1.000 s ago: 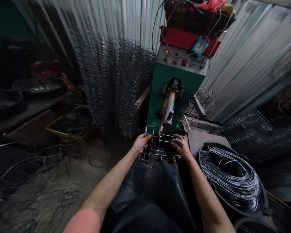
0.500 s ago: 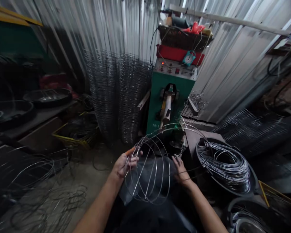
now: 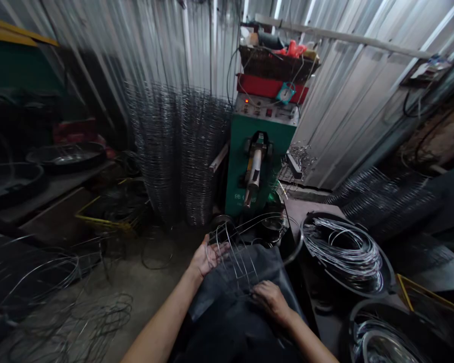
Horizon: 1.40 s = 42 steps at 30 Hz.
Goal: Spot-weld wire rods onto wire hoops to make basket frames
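A wire frame (image 3: 242,259) of thin bent rods and hoops is held over the dark cloth on my lap (image 3: 263,259). My left hand (image 3: 208,254) is at its upper left side, palm up, with the fingers around the wires. At the lower right end my right hand (image 3: 270,298) has its fingers curled on the wire, and the fingertips are partly hidden. A larger wire hoop (image 3: 298,227) extends to the right from the frame.
Ahead stands a green machine (image 3: 236,151) with a protruding arm (image 3: 254,174). Tall wire stacks (image 3: 199,156) are left of it. A black tub (image 3: 389,275) of wire rings is at the right, a yellow-edged crate (image 3: 98,220) at the left. Loose wires (image 3: 71,322) lie on the floor.
The wire frame has turned and now appears narrower. My right hand has moved down and left onto its lower end, and its fingers have curled. The view has shifted slightly.
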### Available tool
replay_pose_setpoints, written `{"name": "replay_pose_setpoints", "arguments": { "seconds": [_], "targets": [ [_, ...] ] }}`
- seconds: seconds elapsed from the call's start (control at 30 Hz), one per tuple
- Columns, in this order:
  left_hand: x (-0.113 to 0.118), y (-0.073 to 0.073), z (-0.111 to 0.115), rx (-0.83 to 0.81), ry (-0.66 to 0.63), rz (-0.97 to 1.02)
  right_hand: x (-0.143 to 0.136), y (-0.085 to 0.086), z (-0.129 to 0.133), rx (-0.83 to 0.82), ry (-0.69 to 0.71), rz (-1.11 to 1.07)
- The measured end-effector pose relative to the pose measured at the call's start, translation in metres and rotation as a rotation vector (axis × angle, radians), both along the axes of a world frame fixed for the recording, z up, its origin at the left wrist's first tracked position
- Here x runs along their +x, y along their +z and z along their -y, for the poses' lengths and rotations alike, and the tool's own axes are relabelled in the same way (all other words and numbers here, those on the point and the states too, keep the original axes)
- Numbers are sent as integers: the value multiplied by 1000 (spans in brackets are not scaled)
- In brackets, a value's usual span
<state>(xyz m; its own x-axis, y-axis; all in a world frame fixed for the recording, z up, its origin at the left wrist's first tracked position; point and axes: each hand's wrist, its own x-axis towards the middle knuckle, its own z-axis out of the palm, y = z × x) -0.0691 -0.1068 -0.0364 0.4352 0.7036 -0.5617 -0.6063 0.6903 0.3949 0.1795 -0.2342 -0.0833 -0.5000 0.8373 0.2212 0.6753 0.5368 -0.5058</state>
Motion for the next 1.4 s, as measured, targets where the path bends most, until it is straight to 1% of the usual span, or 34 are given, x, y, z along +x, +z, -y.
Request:
{"name": "replay_pose_setpoints", "arguments": {
  "seconds": [0.07,0.13,0.2,0.3,0.33,0.4,0.47,0.53,0.6,0.7,0.77,0.83,0.9,1.0,1.03,1.07,1.1,1.17,1.2,1.27,1.33,1.4],
  "targets": [
    [4,-3,0,-25,77,-159,-5,7,-11,-87,-98,-116],
    [6,-6,4,-24,143,-302,-7,14,-26,-178,-151,-223],
    [7,-9,10,-5,214,-382,-6,18,-42,-242,-165,-277],
    [11,-13,22,10,342,-447,-6,23,-60,-275,-174,-284],
    [13,-14,27,44,387,-484,-7,24,-65,-277,-182,-283],
    [19,-13,35,185,438,-566,-11,26,-72,-282,-188,-282],
    [27,-8,40,349,402,-604,-16,29,-77,-284,-188,-289],
    [37,-1,39,420,318,-589,-22,33,-80,-289,-196,-311],
    [47,5,34,428,270,-565,-27,37,-83,-299,-216,-347],
    [60,11,19,422,287,-531,-28,43,-88,-303,-241,-384],
    [64,13,8,440,318,-488,-23,50,-92,-296,-231,-352],
    [66,14,-1,457,318,-445,-13,61,-97,-272,-226,-315],
    [66,16,-8,467,291,-417,2,76,-105,-197,-292,-348],
    [64,20,-15,495,262,-393,24,100,-125,28,-488,-445],
    [64,21,-17,507,263,-386,30,107,-134,104,-523,-434],
    [64,22,-20,516,267,-380,35,111,-145,166,-528,-397],
    [64,22,-22,522,271,-375,39,114,-156,206,-507,-340],
    [64,23,-28,531,273,-363,44,115,-178,218,-416,-198],
    [64,22,-32,534,276,-358,45,114,-188,183,-362,-131],
    [64,22,-38,537,288,-356,45,110,-203,55,-263,-45],
    [63,21,-45,525,303,-371,42,108,-211,-73,-190,-44],
    [64,20,-51,496,319,-387,38,107,-214,-118,-160,-108]
  ]
}}
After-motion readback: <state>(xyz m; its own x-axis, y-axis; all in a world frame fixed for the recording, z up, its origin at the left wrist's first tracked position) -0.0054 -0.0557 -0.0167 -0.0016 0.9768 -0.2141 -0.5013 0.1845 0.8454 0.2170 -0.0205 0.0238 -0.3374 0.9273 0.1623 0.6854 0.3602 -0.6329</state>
